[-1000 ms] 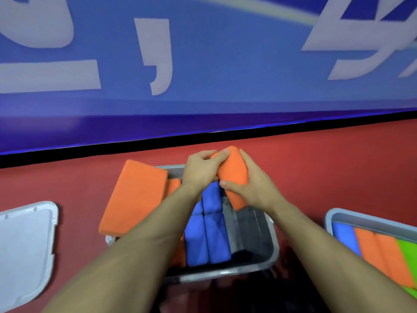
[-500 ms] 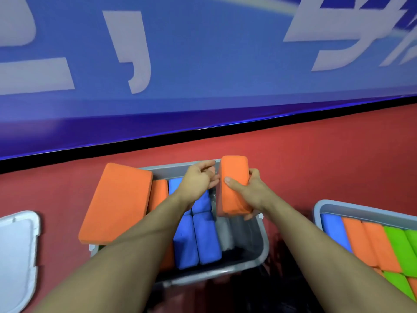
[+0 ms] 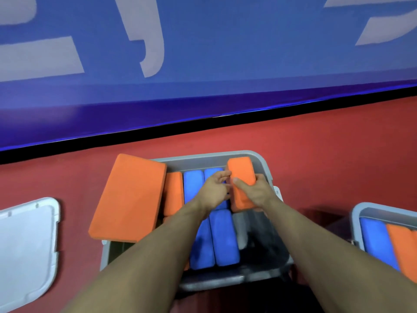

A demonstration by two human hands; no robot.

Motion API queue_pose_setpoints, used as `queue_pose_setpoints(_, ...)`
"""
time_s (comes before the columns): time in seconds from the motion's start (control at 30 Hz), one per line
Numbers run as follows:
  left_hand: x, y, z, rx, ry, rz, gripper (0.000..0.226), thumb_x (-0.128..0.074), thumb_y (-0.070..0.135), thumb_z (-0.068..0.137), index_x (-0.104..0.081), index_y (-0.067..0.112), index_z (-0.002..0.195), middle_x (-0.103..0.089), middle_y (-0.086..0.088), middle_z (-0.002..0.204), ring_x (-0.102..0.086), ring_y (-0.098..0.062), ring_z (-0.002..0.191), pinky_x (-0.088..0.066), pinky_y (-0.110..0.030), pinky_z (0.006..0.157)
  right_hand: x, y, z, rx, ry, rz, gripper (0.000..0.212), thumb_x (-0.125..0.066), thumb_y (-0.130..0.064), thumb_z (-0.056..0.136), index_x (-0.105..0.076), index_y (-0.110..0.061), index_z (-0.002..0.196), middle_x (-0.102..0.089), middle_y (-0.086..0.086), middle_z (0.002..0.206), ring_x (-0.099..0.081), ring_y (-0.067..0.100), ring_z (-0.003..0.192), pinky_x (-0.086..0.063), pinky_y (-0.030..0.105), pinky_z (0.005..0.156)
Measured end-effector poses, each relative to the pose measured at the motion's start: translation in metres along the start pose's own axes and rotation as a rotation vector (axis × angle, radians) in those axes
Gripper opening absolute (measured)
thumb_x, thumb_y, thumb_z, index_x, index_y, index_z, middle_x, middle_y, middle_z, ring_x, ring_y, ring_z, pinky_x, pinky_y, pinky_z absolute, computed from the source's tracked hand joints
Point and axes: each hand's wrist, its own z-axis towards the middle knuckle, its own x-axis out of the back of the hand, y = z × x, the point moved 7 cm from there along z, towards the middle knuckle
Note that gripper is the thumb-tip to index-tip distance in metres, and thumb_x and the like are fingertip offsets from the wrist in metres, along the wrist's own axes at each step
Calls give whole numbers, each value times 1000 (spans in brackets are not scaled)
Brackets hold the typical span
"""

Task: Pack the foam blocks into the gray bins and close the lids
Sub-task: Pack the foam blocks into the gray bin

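Note:
A gray bin [image 3: 216, 277] sits in front of me on the red floor, with blue foam blocks [image 3: 224, 238] and an orange block [image 3: 173, 193] standing in it. My right hand [image 3: 257, 192] grips an orange foam block [image 3: 242, 177] upright in the bin's right part, beside the blue ones. My left hand [image 3: 214, 189] has its fingers loosely curled against that block's left edge, over the blue blocks. A large orange foam block [image 3: 127, 197] lies across the bin's left rim.
A gray lid [image 3: 24, 247] lies flat on the floor at the left. A second gray bin [image 3: 361, 213] at the right edge holds blue and orange blocks. A blue wall with white lettering rises behind the floor.
The orange block in my right hand has gone from tilted above the bin to upright and lower, into the bin's right part. My left hand slid off its top to its left edge.

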Motion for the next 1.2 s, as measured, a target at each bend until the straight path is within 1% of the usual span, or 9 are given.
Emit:
queue_pose_setpoints(0.23,12,-7,32,31,95,-76,41,-35,-20,96,-53,11,116,-59,4,99,-61,-9,79,-52,-14,62,-3,3,23,-55,72,-35,66,-77,-65,75,-57,-15,114,-68,2,106,-69,25,96,-59,49,84)
queue_pose_setpoints(0.37,8,-23,39,72,45,-17,42,-34,-15,100,-46,0,139,-58,-9,126,-61,-13,95,-53,-20,72,-20,20,38,-95,66,-89,73,-74,-68,76,-60,-14,122,-69,7,117,-67,29,105,-56,42,89)
queue_pose_setpoints(0.6,-2,-39,43,110,32,145,43,-40,0,102,-45,13,143,-54,4,122,-58,-4,82,-48,-7,57,-44,39,52,-165,77,-43,61,-74,-54,85,-57,-8,121,-69,15,117,-67,33,101,-52,36,83)
queue_pose_setpoints(0.67,10,-45,43,122,57,207,49,-48,8,103,-38,13,151,-50,6,134,-62,-5,94,-51,-15,72,-49,45,51,-184,77,-4,62,-74,-55,84,-56,-9,123,-69,15,117,-66,32,99,-52,37,86)
queue_pose_setpoints(0.77,31,-50,49,139,119,239,53,-56,17,102,-37,14,151,-47,-6,149,-59,-28,122,-49,-33,94,-51,50,54,-195,84,13,68,-76,-59,80,-56,-12,125,-68,12,117,-66,35,106,-55,45,91)
queue_pose_setpoints(0.9,50,-38,53,95,184,183,49,-59,17,101,-42,9,146,-51,-16,145,-59,-22,87,-46,-18,62,-49,53,55,-216,40,9,83,-74,-71,70,-58,-17,131,-67,8,124,-65,33,111,-53,49,99)
queue_pose_setpoints(1.0,64,-11,44,-8,224,317,52,-59,21,101,-41,9,149,-48,-12,150,-59,-25,122,-47,-21,86,-49,39,48,-228,-17,-89,105,-60,-76,78,-33,-12,157,-42,14,157,-46,37,139,-37,47,116)
queue_pose_setpoints(1.07,80,12,34,-108,272,368,53,-60,21,101,-42,10,149,-47,-9,152,-49,-22,136,-41,-29,109,-45,9,35,-162,0,-162,98,-52,-68,91,-13,-12,162,-23,12,167,-27,38,150,-24,46,122)
queue_pose_setpoints(1.2,128,38,8,-197,380,427,57,-66,24,97,-44,11,147,-49,-11,149,-49,-23,135,-37,-40,116,-46,-77,-10,131,-79,-185,79,-49,-57,100,-21,-18,162,-29,5,165,-25,24,153,-20,33,121)
